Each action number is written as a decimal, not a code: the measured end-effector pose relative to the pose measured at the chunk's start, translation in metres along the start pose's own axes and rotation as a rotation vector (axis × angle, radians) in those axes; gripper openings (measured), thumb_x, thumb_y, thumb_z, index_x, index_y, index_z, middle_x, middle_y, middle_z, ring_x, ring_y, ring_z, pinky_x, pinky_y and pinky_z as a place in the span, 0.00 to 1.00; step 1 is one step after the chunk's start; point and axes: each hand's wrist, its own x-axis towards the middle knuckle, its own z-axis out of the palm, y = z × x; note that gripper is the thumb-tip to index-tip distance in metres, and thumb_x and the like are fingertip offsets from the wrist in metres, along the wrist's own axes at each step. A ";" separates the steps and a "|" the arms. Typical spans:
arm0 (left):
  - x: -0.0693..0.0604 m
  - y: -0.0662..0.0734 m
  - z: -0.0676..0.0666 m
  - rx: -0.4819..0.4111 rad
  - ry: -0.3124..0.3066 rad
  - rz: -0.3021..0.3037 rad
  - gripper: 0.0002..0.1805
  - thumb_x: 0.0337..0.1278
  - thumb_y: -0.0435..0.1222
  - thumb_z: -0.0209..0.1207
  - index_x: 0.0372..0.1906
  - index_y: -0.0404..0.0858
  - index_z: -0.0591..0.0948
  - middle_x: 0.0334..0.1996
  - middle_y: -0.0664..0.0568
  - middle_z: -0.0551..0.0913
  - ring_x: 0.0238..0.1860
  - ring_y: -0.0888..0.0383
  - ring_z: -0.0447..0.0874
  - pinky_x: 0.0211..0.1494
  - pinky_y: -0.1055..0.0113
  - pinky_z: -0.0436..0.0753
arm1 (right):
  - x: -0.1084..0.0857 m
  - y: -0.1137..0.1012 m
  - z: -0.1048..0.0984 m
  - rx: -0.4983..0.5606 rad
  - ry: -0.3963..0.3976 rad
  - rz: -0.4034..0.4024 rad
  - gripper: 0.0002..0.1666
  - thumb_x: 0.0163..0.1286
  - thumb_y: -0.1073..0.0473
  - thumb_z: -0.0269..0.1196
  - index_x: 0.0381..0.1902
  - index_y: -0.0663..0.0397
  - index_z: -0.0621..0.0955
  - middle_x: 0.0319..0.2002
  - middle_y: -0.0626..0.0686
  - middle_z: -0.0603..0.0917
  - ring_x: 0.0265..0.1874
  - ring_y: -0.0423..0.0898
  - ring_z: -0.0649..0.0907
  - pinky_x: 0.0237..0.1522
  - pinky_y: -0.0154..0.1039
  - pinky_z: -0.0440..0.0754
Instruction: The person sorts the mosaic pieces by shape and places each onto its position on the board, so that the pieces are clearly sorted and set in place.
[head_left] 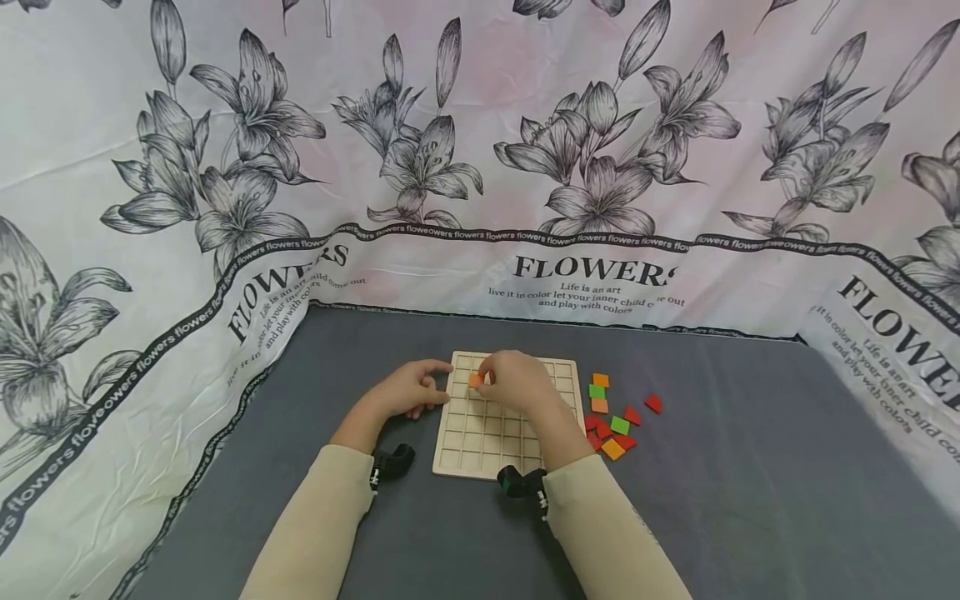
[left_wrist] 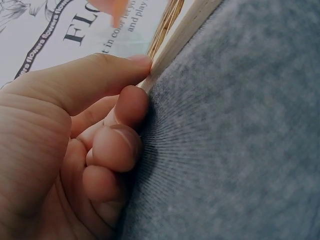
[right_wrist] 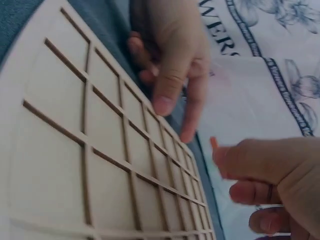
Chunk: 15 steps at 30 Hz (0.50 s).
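A pale wooden board (head_left: 480, 446) with a raised grid lies flat on the grey cloth. Above its upper left part, my right hand (head_left: 520, 382) pinches a small orange square tile (head_left: 475, 380) between thumb and fingers. The right wrist view shows this tile (right_wrist: 214, 143) edge-on, held off the board. My left hand (head_left: 405, 390) is at the board's left side, its thumb and index finger apart and both at the edge. Up close in the left wrist view, the thumb (left_wrist: 112, 72) touches the wooden rim while the other fingers curl beside it on the cloth.
Right of the board lie loose tiles: orange squares (head_left: 601, 380), green squares (head_left: 620, 425) and several red pieces (head_left: 654, 403), some triangular. A flower-printed curtain (head_left: 480, 275) borders the grey table cloth (head_left: 750, 467) at the back and sides.
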 end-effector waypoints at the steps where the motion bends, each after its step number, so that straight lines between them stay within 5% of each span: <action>1: 0.000 0.000 0.000 -0.001 0.001 -0.002 0.34 0.65 0.36 0.69 0.74 0.41 0.71 0.18 0.50 0.79 0.11 0.59 0.70 0.18 0.66 0.72 | 0.001 -0.002 0.002 -0.014 -0.004 0.007 0.15 0.70 0.49 0.70 0.49 0.50 0.89 0.34 0.46 0.87 0.25 0.40 0.79 0.30 0.40 0.79; 15: 0.000 -0.003 -0.001 -0.007 -0.004 0.006 0.35 0.64 0.36 0.69 0.74 0.41 0.71 0.18 0.50 0.78 0.11 0.58 0.70 0.17 0.66 0.72 | 0.006 -0.021 0.013 -0.170 -0.004 0.147 0.09 0.70 0.51 0.69 0.33 0.47 0.90 0.30 0.47 0.86 0.25 0.44 0.81 0.31 0.44 0.82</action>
